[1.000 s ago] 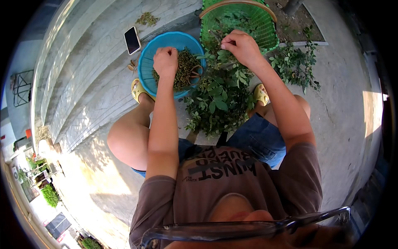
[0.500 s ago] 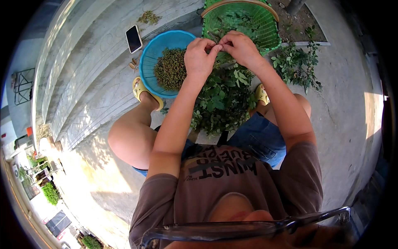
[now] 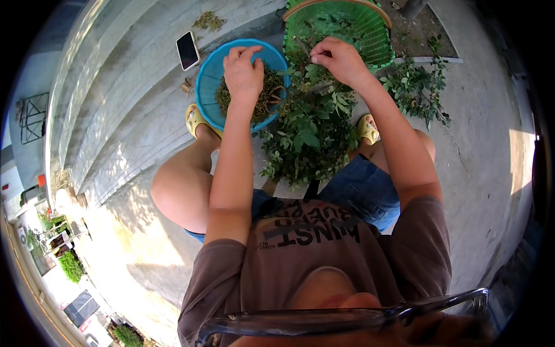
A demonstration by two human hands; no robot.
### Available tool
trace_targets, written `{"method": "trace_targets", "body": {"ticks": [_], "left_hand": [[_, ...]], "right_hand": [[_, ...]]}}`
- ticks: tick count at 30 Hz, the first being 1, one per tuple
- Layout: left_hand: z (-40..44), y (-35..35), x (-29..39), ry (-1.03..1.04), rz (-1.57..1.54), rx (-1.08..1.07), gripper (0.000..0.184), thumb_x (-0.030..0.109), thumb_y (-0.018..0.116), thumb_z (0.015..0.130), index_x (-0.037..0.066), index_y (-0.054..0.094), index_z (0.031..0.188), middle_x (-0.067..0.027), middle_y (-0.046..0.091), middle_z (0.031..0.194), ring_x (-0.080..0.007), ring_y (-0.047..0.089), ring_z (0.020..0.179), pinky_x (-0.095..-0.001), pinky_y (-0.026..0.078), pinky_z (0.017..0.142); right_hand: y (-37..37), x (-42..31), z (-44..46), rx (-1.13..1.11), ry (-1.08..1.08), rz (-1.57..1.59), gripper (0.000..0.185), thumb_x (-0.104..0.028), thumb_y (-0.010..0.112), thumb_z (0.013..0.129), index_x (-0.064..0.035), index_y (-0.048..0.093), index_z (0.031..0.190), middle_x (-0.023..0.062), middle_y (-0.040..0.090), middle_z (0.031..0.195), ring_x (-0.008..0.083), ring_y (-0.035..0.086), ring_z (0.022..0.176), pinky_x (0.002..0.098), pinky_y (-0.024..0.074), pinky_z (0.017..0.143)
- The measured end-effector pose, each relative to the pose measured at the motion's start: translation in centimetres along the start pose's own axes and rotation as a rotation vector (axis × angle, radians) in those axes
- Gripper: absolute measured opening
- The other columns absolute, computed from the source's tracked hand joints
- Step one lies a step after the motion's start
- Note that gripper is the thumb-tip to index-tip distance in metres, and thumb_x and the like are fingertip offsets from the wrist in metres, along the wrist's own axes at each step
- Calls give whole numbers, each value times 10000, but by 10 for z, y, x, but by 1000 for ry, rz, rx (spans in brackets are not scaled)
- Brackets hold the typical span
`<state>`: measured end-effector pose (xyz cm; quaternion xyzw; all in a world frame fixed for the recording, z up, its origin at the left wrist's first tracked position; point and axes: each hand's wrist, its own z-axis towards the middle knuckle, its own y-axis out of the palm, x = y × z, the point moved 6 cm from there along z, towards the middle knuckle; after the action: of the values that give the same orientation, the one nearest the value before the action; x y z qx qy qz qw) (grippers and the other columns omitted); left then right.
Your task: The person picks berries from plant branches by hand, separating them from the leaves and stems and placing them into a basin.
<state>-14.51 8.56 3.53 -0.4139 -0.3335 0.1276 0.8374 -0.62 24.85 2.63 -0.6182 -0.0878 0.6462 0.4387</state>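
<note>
My left hand (image 3: 243, 74) hovers over the blue plastic basin (image 3: 206, 95), fingers apart and holding nothing I can see. Inside the basin lies a heap of small greenish-brown berry-like clusters (image 3: 227, 101), partly covered by the hand. Brownish curved shapes, too blurred to name, show at its right side. My right hand (image 3: 340, 61) pinches a leafy branch (image 3: 308, 58) between thumb and forefinger, just in front of the green woven basket (image 3: 378, 43). Below the hands, a large bunch of leafy branches (image 3: 306, 139) spreads between my knees.
A phone (image 3: 188, 51) lies on the concrete step left of the basin, with a small pile of clusters (image 3: 209, 21) beyond it. More cut branches (image 3: 416, 89) rest on the ground at the right. Yellow slippers (image 3: 195, 118) flank the basin and branches.
My hands were together at the branch. Now the left hand has moved left over the basin and its fingers have spread, while the right stays near the branch.
</note>
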Motion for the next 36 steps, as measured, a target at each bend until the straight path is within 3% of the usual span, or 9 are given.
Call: {"method": "trace_targets", "body": {"ticks": [3, 8, 18, 20, 22, 26, 28, 35, 36], "left_hand": [[-3, 9, 12, 49, -293, -160, 142, 180, 647, 782, 130, 694, 907, -53, 586, 905, -230, 527, 893, -352, 413, 811], [-17, 31, 38, 88, -266, -372, 179, 233, 665, 785, 110, 691, 913, -41, 572, 933, -252, 510, 931, -364, 415, 807], [-19, 45, 37, -58, -586, -451, 165, 134, 654, 786, 7, 660, 892, -44, 553, 914, -163, 530, 859, -281, 410, 759], [-23, 52, 31, -190, -693, -474, 154, 116, 659, 776, -5, 653, 871, -40, 551, 914, -147, 520, 846, -269, 410, 745], [-23, 52, 31, -235, -737, -476, 148, 110, 658, 774, -6, 651, 866, -41, 552, 917, -143, 520, 844, -264, 410, 744], [-21, 47, 28, -274, -746, -439, 134, 94, 646, 771, -6, 649, 861, -49, 555, 924, -142, 521, 841, -261, 409, 757], [-19, 46, 27, -277, -735, -447, 133, 92, 640, 771, -5, 649, 862, -50, 555, 924, -144, 522, 845, -262, 410, 762], [-20, 50, 22, -275, -734, -448, 131, 85, 629, 768, -7, 645, 859, -50, 550, 935, -146, 518, 854, -261, 400, 770], [-20, 50, 22, -276, -723, -446, 128, 82, 628, 768, -9, 642, 856, -49, 548, 937, -146, 516, 852, -261, 397, 769]], "right_hand": [[2, 1, 1, 8, 0, 15, 111, -194, 649, 766, -103, 658, 827, 52, 602, 833, 252, 595, 806, 365, 466, 711], [4, 2, 3, 15, 3, 5, 113, -196, 644, 767, -102, 657, 828, 55, 604, 836, 255, 596, 806, 368, 464, 708], [2, -2, 3, -28, -53, 47, 159, -175, 654, 755, -70, 640, 873, 80, 593, 850, 251, 592, 821, 364, 465, 724], [-3, -2, 1, -46, -57, 76, 192, -171, 662, 747, -73, 635, 909, 82, 587, 882, 249, 590, 847, 362, 466, 738], [-10, -4, -5, -42, -145, -103, 301, -164, 675, 733, -111, 606, 1021, 74, 567, 971, 247, 573, 920, 363, 467, 780], [-13, 11, -18, -180, -71, -298, 396, -162, 686, 723, -136, 572, 1100, 70, 550, 1029, 250, 555, 976, 370, 463, 814], [-17, 16, -22, -202, -36, -287, 440, -55, 697, 688, -111, 579, 1108, 81, 554, 1013, 219, 572, 877, 331, 471, 784], [-38, 22, -16, -50, 44, -166, 317, -97, 646, 789, -128, 598, 1101, 33, 578, 984, 164, 577, 796, 315, 483, 701], [-41, 11, -13, -16, -67, -71, 261, -116, 635, 807, -124, 615, 1067, 29, 578, 965, 164, 576, 783, 313, 477, 690]]}}
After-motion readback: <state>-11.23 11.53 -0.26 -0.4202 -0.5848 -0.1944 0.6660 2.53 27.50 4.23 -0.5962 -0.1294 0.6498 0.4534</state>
